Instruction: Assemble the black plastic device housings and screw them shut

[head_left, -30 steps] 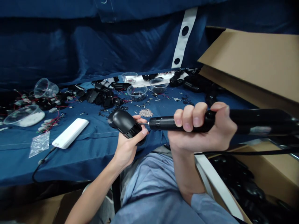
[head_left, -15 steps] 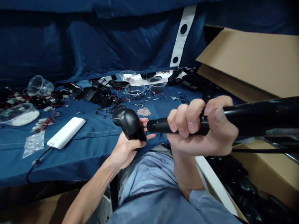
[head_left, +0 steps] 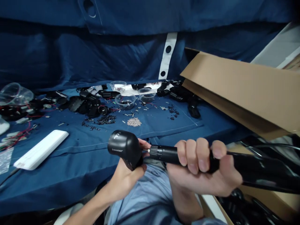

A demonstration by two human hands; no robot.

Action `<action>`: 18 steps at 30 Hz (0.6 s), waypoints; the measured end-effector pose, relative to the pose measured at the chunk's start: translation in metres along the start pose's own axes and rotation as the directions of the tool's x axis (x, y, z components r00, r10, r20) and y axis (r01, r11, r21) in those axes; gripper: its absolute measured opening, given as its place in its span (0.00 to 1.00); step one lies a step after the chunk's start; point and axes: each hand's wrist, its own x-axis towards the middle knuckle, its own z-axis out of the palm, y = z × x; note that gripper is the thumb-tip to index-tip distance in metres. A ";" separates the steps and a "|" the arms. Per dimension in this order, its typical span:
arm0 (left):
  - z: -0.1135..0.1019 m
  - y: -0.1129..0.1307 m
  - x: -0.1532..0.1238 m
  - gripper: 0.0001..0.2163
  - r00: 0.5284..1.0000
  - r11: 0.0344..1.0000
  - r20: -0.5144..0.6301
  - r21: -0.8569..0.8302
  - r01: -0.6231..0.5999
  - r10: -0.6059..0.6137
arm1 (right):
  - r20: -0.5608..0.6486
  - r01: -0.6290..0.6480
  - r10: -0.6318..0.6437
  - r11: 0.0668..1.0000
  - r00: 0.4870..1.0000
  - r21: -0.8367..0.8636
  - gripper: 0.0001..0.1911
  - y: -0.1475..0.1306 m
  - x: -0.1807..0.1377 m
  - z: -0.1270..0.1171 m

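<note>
My left hand (head_left: 127,175) grips a rounded black plastic housing (head_left: 123,147) from below, just in front of the table edge. My right hand (head_left: 206,170) is wrapped round a long black electric screwdriver (head_left: 246,165) that lies level, pointing left. Its metal tip (head_left: 148,150) touches the right side of the housing. A small heap of silver screws (head_left: 134,122) lies on the blue cloth beyond the housing.
A blue cloth-covered table (head_left: 93,162) carries a white flat device (head_left: 41,149), clear plastic cups (head_left: 126,100), black parts (head_left: 89,105) and red wires (head_left: 16,137). A brown cardboard box flap (head_left: 241,90) rises at the right. More black parts fill a box (head_left: 248,206) at the lower right.
The housing and screwdriver have dropped lower in view, and the tip has met the housing again after being apart. The view has tilted up and to the right.
</note>
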 end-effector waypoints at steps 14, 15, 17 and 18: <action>0.008 -0.021 0.015 0.17 0.922 0.950 -0.249 -0.182 0.255 -0.295 | -0.279 0.150 -0.290 0.889 0.916 -0.433 0.13 0.102 0.172 -0.112; 0.007 -0.020 0.016 0.16 0.926 0.953 -0.247 -0.170 0.249 -0.286 | -0.277 0.154 -0.298 0.883 0.913 -0.444 0.12 0.102 0.173 -0.112; 0.007 -0.018 0.016 0.14 0.932 0.962 -0.248 -0.136 0.237 -0.265 | -0.281 0.178 -0.333 0.869 0.900 -0.461 0.12 0.094 0.170 -0.108; 0.007 -0.018 0.016 0.14 0.933 0.965 -0.252 -0.125 0.231 -0.256 | -0.288 0.192 -0.350 0.867 0.892 -0.460 0.12 0.086 0.166 -0.104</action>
